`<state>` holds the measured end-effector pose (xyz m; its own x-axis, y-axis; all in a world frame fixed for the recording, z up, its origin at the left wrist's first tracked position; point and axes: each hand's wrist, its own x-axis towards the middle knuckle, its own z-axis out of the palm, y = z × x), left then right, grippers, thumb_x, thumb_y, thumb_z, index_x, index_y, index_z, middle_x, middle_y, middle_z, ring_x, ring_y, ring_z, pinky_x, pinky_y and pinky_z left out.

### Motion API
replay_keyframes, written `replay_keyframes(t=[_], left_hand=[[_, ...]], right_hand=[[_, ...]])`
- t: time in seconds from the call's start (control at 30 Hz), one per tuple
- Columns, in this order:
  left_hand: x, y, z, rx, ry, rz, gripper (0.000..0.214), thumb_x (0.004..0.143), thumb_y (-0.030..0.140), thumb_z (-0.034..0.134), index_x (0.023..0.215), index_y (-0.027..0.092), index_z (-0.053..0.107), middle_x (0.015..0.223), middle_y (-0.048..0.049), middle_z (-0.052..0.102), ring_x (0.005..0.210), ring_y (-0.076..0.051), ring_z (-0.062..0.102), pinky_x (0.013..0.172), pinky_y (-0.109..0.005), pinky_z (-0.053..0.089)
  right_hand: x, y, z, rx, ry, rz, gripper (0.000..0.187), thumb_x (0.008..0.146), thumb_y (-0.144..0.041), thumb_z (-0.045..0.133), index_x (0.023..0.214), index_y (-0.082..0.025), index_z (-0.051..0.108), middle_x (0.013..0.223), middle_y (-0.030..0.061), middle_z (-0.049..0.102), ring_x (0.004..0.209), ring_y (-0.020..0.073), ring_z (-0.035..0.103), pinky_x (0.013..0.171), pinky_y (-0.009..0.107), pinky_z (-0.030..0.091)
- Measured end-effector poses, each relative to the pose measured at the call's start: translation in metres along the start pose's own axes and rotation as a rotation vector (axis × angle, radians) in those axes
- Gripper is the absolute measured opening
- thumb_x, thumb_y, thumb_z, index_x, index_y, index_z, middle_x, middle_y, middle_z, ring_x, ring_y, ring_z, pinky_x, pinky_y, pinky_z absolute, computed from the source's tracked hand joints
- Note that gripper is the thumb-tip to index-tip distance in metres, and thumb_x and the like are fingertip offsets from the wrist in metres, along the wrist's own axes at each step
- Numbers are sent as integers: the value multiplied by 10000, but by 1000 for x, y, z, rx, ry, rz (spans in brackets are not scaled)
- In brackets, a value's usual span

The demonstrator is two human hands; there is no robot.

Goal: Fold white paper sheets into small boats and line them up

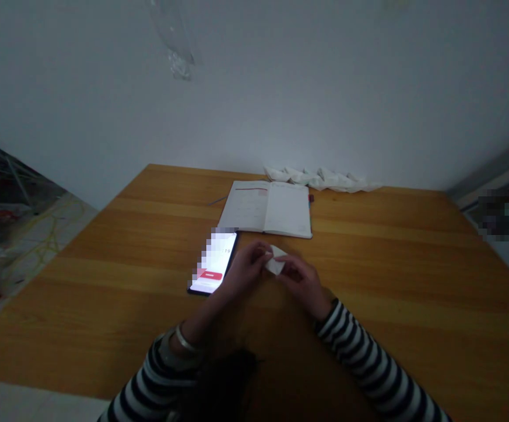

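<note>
Both my hands meet over the middle of a wooden table [403, 275]. Between them is a small folded piece of white paper [276, 262]. My left hand [245, 269] pinches its left side with curled fingers. My right hand [302, 281] grips its right side, fingers closed. Both arms wear black-and-white striped sleeves, and a bracelet sits on my left wrist. A lit phone [214, 262] lies flat just left of my left hand.
An open notebook [267, 208] lies beyond my hands. Several folded white paper shapes [322, 177] line the table's far edge against the pale wall. A patterned floor shows at the left, and a dim object at the right edge.
</note>
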<state>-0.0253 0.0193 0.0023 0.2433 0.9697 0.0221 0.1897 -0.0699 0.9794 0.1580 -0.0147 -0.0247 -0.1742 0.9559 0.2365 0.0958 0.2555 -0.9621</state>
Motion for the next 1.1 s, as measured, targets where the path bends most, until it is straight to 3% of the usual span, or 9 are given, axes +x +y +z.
replay_keyframes(t=[0.1, 0.3, 0.4, 0.5, 0.6, 0.9, 1.1], left_hand=[[3, -2, -5, -103, -164, -17, 147, 892, 317, 612, 928, 175, 593, 755, -6, 656, 645, -132, 590, 584, -221, 434], [1, 1, -5, -186, -147, -71, 261, 847, 382, 689, 956, 146, 677, 792, -29, 705, 651, -133, 620, 599, -234, 483], [1, 3, -6, -222, -223, -108, 335, 747, 314, 783, 1036, 148, 744, 970, -84, 772, 831, -202, 701, 783, -342, 557], [-2, 6, -4, -271, -229, -162, 478, 635, 219, 853, 1102, 171, 759, 1172, -110, 750, 1075, -275, 695, 1006, -445, 503], [-4, 10, -2, -285, -196, -162, 405, 694, 234, 823, 1091, 173, 770, 1215, -120, 728, 1158, -291, 670, 1093, -471, 438], [-5, 6, -8, -167, -325, -57, 300, 866, 322, 704, 1143, 218, 752, 1220, -96, 723, 1159, -283, 673, 1080, -457, 447], [-6, 3, -1, -152, -168, -120, 239, 828, 329, 724, 1014, 201, 801, 1054, -80, 787, 996, -274, 725, 953, -401, 518]], right_hand=[[2, -4, -12, -54, -38, -71, 187, 829, -311, 755, 999, -234, 759, 920, 51, 729, 832, 191, 680, 767, 319, 558], [3, -7, -14, -35, -17, -47, 186, 851, -357, 736, 978, -228, 780, 940, 71, 757, 855, 200, 712, 798, 347, 592], [2, -2, -12, 16, 70, 17, 237, 837, -378, 742, 1014, -225, 776, 991, 84, 777, 870, 219, 736, 797, 371, 612], [1, 3, -14, 33, 141, 44, 201, 824, -381, 750, 941, -224, 797, 929, 82, 793, 833, 229, 747, 765, 373, 622], [1, 4, -15, 44, 177, 62, 154, 808, -370, 766, 860, -231, 807, 834, 64, 793, 757, 221, 744, 706, 348, 621], [0, -1, -16, 3, 169, 43, 164, 826, -378, 755, 813, -217, 787, 753, 44, 769, 669, 192, 716, 629, 288, 590], [2, -5, -17, -21, 138, 32, 165, 786, -373, 799, 771, -211, 775, 770, 46, 781, 697, 200, 732, 660, 291, 594]])
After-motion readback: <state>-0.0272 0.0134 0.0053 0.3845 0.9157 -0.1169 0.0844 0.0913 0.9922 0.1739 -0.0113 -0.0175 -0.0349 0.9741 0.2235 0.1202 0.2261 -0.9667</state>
